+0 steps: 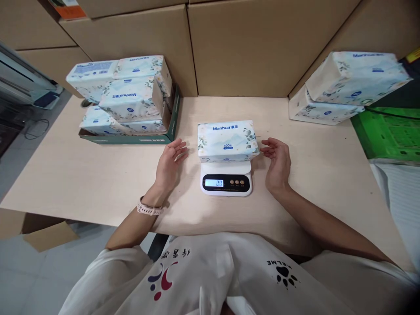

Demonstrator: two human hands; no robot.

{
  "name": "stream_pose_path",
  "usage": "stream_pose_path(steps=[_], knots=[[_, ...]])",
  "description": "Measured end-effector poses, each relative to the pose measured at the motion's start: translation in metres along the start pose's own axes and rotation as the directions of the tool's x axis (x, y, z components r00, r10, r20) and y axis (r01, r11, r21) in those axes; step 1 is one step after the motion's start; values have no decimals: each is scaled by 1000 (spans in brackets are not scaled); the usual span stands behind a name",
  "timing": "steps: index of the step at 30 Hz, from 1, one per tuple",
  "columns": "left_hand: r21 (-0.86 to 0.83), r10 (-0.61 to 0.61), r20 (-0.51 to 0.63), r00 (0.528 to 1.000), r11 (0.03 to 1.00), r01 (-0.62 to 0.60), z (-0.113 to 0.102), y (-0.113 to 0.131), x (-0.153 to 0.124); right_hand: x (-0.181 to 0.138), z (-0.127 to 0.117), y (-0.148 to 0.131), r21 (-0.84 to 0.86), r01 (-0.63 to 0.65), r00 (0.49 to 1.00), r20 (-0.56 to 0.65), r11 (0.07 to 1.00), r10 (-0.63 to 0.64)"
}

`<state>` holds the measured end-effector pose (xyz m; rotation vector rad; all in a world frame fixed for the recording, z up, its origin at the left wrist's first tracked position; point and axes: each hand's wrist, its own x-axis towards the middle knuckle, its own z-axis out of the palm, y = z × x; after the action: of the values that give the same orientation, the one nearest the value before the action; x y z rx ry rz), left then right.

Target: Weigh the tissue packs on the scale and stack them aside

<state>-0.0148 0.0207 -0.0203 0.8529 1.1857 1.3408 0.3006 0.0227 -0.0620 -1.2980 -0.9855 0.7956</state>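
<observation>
A wrapped tissue pack [227, 139] printed with flowers lies across the white kitchen scale [226, 168], whose lit display reads 0.0. To the left of the pack, my left hand [169, 162] is open with its fingers loosely curved, apart from the wrapping. My right hand [277, 164] is on the other side, also open, its fingertips close to the pack's right end. Neither hand holds anything. A pink watch strap [149, 207] circles my left wrist.
Several more tissue packs [126, 98] are piled in a low green carton [131, 139] at the back left. Two stacked packs [357, 78] stand at the back right, near a green crate [390, 133]. Large cardboard boxes [249, 48] line the table's [98, 183] far edge.
</observation>
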Motion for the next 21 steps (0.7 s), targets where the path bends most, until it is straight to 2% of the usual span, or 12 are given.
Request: stream_pose_path(steps=[5,21], knots=[[-57,-61,-4,998,996,61,-3,1,3,-1,1,1,2,-2,1000,1,1000,2],[14,-47,117,992,999,45,1,-1,-6,-5,0,0,-49,44,998,54,998,-41]])
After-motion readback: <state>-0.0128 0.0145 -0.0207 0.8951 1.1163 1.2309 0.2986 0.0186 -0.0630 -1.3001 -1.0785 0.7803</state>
